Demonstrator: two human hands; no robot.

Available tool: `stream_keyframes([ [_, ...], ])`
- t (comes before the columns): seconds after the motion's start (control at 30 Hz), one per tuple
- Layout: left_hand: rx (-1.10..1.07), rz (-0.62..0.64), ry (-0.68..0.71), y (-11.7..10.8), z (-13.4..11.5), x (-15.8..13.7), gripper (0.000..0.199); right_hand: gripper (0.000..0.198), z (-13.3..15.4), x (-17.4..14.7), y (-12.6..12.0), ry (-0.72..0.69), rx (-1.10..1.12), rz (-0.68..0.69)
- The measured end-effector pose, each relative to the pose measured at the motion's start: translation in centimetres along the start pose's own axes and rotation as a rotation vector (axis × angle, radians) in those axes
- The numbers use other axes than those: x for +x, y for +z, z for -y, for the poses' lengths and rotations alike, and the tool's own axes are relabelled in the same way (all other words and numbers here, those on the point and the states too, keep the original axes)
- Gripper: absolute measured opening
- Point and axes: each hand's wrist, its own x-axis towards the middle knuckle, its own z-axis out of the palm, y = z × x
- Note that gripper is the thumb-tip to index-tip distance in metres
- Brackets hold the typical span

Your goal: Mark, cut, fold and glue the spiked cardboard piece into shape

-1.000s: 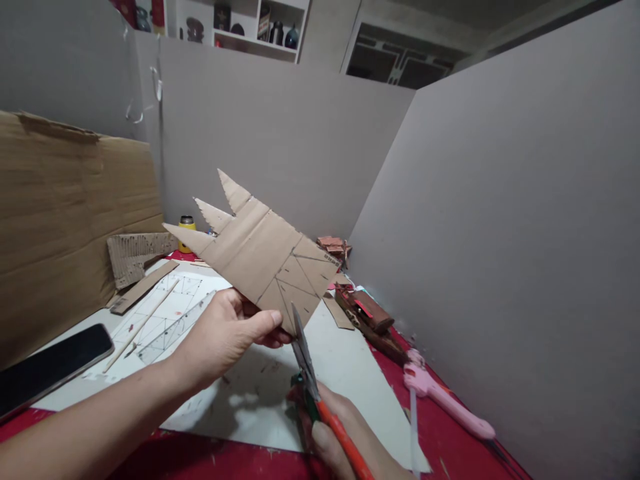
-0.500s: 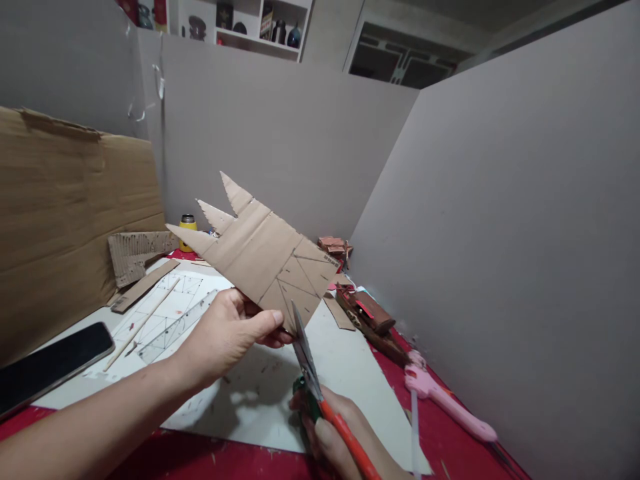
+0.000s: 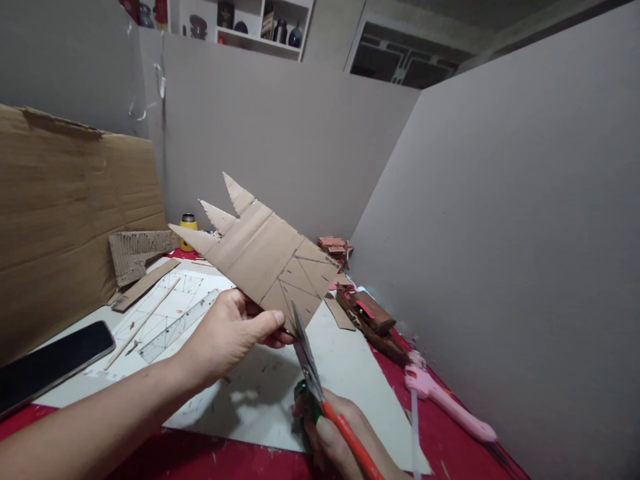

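Over the white sheet [image 3: 360, 390], the left hand's [image 3: 240, 327] grip pinches the cardboard piece [image 3: 260, 250]; the right hand's [image 3: 334, 440] grip wraps the scissors [image 3: 309, 375], blades at the cardboard's edge. I'd say three spikes [image 3: 216, 216] are finished; the drawn triangles [image 3: 305, 275] look largely uncut.

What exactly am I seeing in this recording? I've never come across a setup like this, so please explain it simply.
There is no machine here: these are one person's two bare hands, seen by a camera worn on the head that looks forward and down. The left hand holds a cardboard piece with three pointed spikes and drawn lines. The right hand grips scissors with one orange handle; one blade lies over the cardboard's lower edge. Below them, a white sheet lies on a red cloth. To the left are a smartphone, a thin wooden stick and a clear ruler; to the right, what looks like a pink glue gun.
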Motion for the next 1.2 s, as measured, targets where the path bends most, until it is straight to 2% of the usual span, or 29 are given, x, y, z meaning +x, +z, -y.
stream_keyframes([
  [0.47,0.01,-0.006,-0.001,0.0,0.0,-0.1,0.015,0.055,1.2,-0.5,0.4,0.005,-0.023,-0.088],
  [0.87,0.042,-0.012,-0.006,0.0,0.0,-0.1,0.016,0.063,1.4,0.5,-0.1,-0.074,-0.09,-0.102],
  [1.2,-0.008,0.008,0.024,0.0,0.0,-0.2,0.012,0.051,1.2,-0.6,0.1,0.012,-0.025,-0.065],
])
